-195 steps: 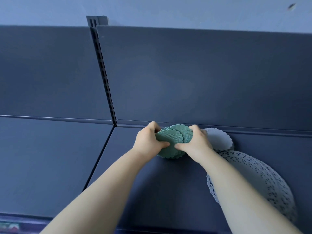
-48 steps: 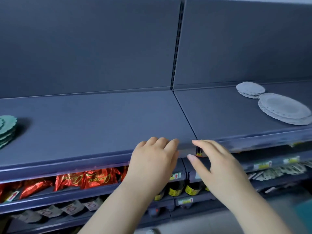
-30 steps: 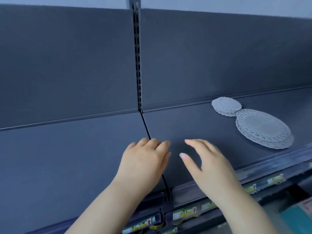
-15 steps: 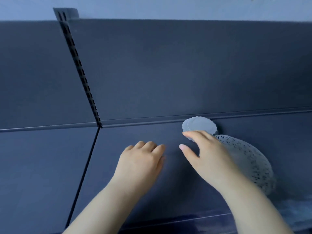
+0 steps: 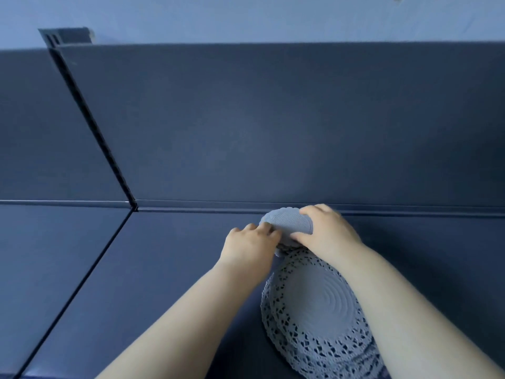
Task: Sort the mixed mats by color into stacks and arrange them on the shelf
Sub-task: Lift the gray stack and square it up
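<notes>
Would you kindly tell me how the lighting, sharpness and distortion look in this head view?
Head view: dim, even light with a blue cast, no glare; the small mat stack and the right hand on it look slightly soft, while holes in the large lace mat stack are legible; the wide-angle lens slants the slotted upright.
</notes>
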Motion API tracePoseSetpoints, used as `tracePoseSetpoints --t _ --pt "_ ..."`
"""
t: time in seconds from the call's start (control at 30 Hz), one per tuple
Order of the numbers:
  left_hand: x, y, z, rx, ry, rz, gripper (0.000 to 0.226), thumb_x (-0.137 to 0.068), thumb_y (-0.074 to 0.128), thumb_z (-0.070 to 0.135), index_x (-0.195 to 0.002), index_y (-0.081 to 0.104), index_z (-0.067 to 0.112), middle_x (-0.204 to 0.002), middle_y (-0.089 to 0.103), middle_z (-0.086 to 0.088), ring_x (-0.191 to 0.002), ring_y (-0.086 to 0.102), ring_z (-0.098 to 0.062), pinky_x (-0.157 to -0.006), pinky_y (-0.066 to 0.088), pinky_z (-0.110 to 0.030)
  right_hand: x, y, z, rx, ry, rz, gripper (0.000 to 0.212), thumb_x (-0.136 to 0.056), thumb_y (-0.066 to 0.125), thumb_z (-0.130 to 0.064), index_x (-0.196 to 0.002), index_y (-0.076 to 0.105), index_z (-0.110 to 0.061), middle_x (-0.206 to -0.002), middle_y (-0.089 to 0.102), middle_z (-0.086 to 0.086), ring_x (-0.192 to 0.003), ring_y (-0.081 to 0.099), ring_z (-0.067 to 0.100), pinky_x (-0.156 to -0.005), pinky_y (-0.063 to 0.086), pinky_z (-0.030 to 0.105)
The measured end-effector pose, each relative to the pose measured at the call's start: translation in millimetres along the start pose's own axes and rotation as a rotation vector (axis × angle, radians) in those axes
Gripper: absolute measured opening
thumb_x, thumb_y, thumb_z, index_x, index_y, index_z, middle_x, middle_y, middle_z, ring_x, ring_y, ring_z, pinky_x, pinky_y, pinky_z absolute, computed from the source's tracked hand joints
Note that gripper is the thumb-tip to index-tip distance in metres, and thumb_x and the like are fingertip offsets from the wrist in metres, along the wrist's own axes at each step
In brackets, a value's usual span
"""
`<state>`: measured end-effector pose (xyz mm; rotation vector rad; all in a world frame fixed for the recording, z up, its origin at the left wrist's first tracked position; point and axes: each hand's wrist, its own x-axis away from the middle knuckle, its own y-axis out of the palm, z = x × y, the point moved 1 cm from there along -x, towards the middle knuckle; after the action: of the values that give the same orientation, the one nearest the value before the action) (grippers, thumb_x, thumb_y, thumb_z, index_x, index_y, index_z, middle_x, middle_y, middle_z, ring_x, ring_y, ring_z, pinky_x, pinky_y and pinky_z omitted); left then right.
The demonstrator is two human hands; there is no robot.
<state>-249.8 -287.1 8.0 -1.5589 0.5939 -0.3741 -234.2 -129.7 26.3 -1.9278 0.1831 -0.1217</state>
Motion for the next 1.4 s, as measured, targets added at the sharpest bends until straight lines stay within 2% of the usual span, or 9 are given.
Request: tracePoseSetpoints --t 0.2,0.37,0.6,0.77,0.9,1.03,1.17,1.3,1.4 --pt "7 5 12 0.016 -0.059 0.007 0.051 -0.087 0.041 0.011 -0.136 0.033 0.021 -0.136 0.039 0.004 -0.107 0.051 -0.021 -0.076 0.034 -0.029 -24 -6 10 -0.153 0.226 -0.261 0.089 -0.06 0.077 -0.055 -0.13 0.042 -0.011 -0.131 0.049 0.005 -0.114 0.05 0.023 -0.09 0.043 0.032" --pt "4 8 18 -0.002 -0.088 0.036 0.047 -0.087 0.04 0.012 -0.134 0.034 0.02 -0.132 0.04 0.003 -0.107 0.049 -0.021 -0.071 0.029 -0.029 -38 -12 10 -0.06 0.242 -0.41 0.075 -0.054 0.076 -0.064 -0.098 0.054 -0.008 -0.089 0.061 0.003 -0.081 0.062 0.018 -0.08 0.052 0.033" --pt "6 15 15 0.016 -0.121 0.047 0.043 -0.09 0.043 0.017 -0.132 0.039 0.021 -0.132 0.043 0.007 -0.105 0.052 -0.021 -0.073 0.035 -0.03 -37 -6 11 -0.145 0.264 -0.361 0.083 -0.049 0.08 -0.061 -0.107 0.053 -0.007 -0.102 0.061 0.007 -0.087 0.06 0.022 -0.075 0.048 0.03" --pt "5 21 12 0.069 -0.1 0.242 0.026 -0.06 0.086 0.036 -0.075 0.069 0.023 -0.082 0.068 0.01 -0.053 0.062 -0.016 -0.04 0.042 -0.025 -33 -5 6 -0.249 0.254 -0.302 0.083 -0.053 0.084 -0.049 -0.112 0.045 -0.006 -0.091 0.063 0.003 -0.074 0.057 0.017 -0.058 0.04 0.027" --pt "0 19 7 0.168 -0.198 0.18 0.029 -0.092 0.051 0.047 -0.108 0.062 0.025 -0.118 0.057 0.012 -0.098 0.058 -0.017 -0.068 0.038 -0.026 -26 0 9 -0.363 0.185 -0.228 0.084 -0.06 0.082 -0.043 -0.122 0.035 -0.011 -0.113 0.047 0.0 -0.097 0.048 0.019 -0.079 0.041 0.031" --pt "-1 15 -5 0.508 -0.308 0.181 0.03 -0.08 0.066 0.049 -0.102 0.059 0.029 -0.106 0.046 0.016 -0.083 0.056 -0.008 -0.069 0.045 -0.025 -15 3 6 -0.476 0.021 -0.102 0.065 -0.063 0.081 -0.034 -0.114 0.042 -0.022 -0.112 0.052 -0.006 -0.098 0.05 0.014 -0.076 0.04 0.029" --pt "3 8 -15 0.877 -0.49 0.422 0.039 -0.07 0.081 0.029 -0.088 0.047 0.03 -0.1 0.041 0.017 -0.09 0.056 -0.005 -0.075 0.044 -0.022 1 -3 -11 -0.609 -0.129 0.072 0.047 -0.065 0.079 -0.025 -0.099 0.047 -0.027 -0.093 0.056 -0.018 -0.086 0.053 0.006 -0.066 0.04 0.018" --pt "16 -7 -25 1.27 -0.482 0.473 0.063 -0.075 0.078 0.019 -0.121 0.036 0.029 -0.117 0.051 0.012 -0.105 0.054 -0.001 -0.078 0.046 -0.013 14 -16 -27 -0.824 -0.198 0.122 0.04 -0.065 0.08 -0.018 -0.093 0.051 -0.024 -0.088 0.061 -0.014 -0.077 0.057 -0.002 -0.062 0.042 0.007" --pt "33 -21 -33 1.355 -0.383 0.478 0.052 -0.081 0.072 0.012 -0.124 0.046 0.025 -0.115 0.061 0.005 -0.107 0.059 -0.009 -0.091 0.049 -0.029 25 -24 -42 -0.947 -0.238 0.093 0.039 -0.067 0.08 -0.013 -0.095 0.053 -0.022 -0.089 0.065 -0.011 -0.076 0.059 -0.004 -0.063 0.045 0.008"
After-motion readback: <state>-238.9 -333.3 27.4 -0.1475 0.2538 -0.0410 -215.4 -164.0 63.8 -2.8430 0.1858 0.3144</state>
